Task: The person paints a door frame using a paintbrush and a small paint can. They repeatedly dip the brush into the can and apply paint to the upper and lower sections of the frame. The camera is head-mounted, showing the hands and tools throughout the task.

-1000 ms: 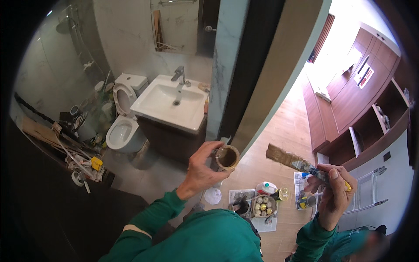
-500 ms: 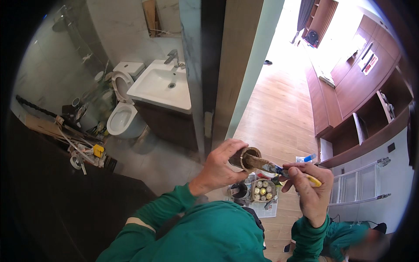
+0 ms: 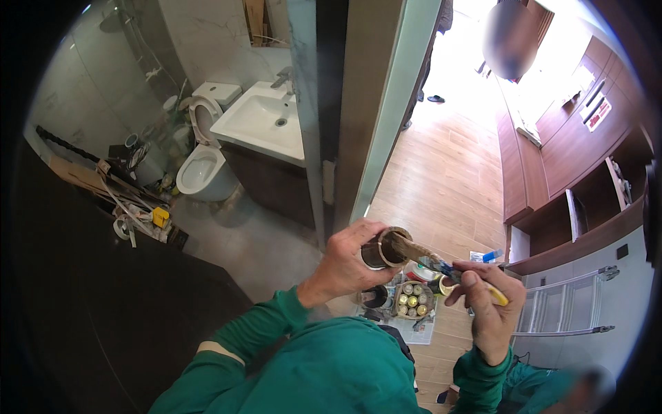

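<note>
My left hand wraps round a small, dark brown can and tilts its mouth toward the right. Pinched in the fingers of my right hand is a paintbrush with a yellow handle and a worn, brown-stained head. The brush tip lies at the can's rim and partly inside its mouth. What the can holds inside is too dark to make out.
Below my hands a box of several small cans stands on newspaper, beside a dark pot. A ladder leans at right, near a green-clad person. A doorframe divides this room from a bathroom with a sink.
The can has turned slightly, and the brush has shifted so its head rests at the rim's upper right. My view has swung a little. Dark-clothed legs now show beyond the doorframe.
</note>
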